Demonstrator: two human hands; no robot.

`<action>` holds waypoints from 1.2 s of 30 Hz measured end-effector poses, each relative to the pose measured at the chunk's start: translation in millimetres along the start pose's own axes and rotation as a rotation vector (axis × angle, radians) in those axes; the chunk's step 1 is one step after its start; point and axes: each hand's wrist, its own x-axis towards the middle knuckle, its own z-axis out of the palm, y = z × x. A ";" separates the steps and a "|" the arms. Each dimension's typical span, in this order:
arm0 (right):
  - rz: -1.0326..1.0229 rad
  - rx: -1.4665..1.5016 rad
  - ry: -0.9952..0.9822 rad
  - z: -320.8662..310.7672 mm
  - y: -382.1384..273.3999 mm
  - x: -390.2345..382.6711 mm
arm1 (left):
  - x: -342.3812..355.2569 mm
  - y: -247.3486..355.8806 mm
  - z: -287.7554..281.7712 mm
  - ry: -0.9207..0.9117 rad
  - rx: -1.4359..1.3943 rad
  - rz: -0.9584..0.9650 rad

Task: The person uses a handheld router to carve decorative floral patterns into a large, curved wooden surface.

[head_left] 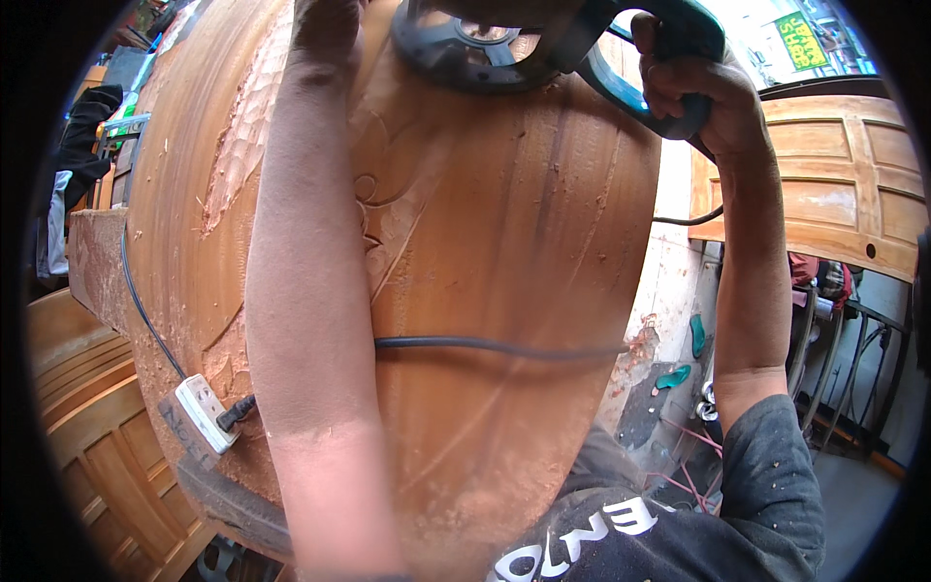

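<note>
My right hand [703, 102] is wrapped round the looped handle of a dark power tool [436, 53], whose round base is over a wooden panel [504, 223] with carved patterns. My left hand [325, 34] reaches to the top edge beside the tool; its fingers are mostly out of frame. My left forearm crosses the panel, over a black cord [485, 345]. A white power strip [207, 412] with a black plug lies at the panel's lower left.
Panelled doors stand at right [805, 165] and lower left [116, 446]. Dark cloths [82, 145] are piled at far left. Green slippers [695, 335] lie on the floor to the right, near a metal railing [853, 359] and some pink cables.
</note>
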 end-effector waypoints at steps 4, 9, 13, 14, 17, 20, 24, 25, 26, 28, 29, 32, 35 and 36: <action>-0.017 0.009 0.001 5.7 -1.5 -0.5 | 10.3 -2.8 -15.3 -0.047 0.043 0.056; 0.009 0.035 0.050 6.5 -1.2 -4.0 | 3.3 0.0 -6.6 -0.029 0.020 -0.021; 0.019 0.059 0.050 9.5 -5.3 -3.9 | -7.0 26.9 6.1 -0.086 -0.096 -0.064; 0.018 0.034 0.039 6.8 -4.1 -4.0 | -10.8 27.5 10.2 -0.089 -0.103 -0.063; 0.010 0.001 0.029 7.0 -5.9 -4.7 | -13.5 31.7 12.1 -0.048 -0.143 -0.120; 0.015 0.012 0.042 12.8 -8.8 -4.7 | -9.6 29.5 5.9 -0.033 -0.167 -0.133; -0.001 0.051 0.010 10.1 -5.1 -5.5 | -8.4 25.0 4.5 -0.049 -0.152 -0.087; 0.000 0.047 0.011 9.5 -5.2 -6.9 | -8.2 24.1 5.0 -0.044 -0.136 -0.066; 0.001 0.037 0.038 12.1 -6.6 -8.5 | -8.1 23.4 4.5 -0.044 -0.137 -0.064; -0.001 0.026 0.062 13.5 -7.8 -9.1 | -7.9 20.3 1.2 -0.002 -0.071 -0.087; 0.007 0.016 0.068 12.7 -7.2 -9.3 | -7.3 17.2 -1.9 -0.001 -0.071 -0.083; 0.022 0.017 0.079 14.1 -7.4 -10.0 | -4.6 8.9 -10.5 0.040 -0.040 -0.051; 0.047 0.021 0.106 16.8 -11.0 -10.9 | -2.6 5.6 -13.5 -0.011 -0.044 -0.044; 0.064 0.018 0.127 17.5 -12.0 -10.5 | -2.6 4.8 -13.9 -0.002 -0.034 -0.051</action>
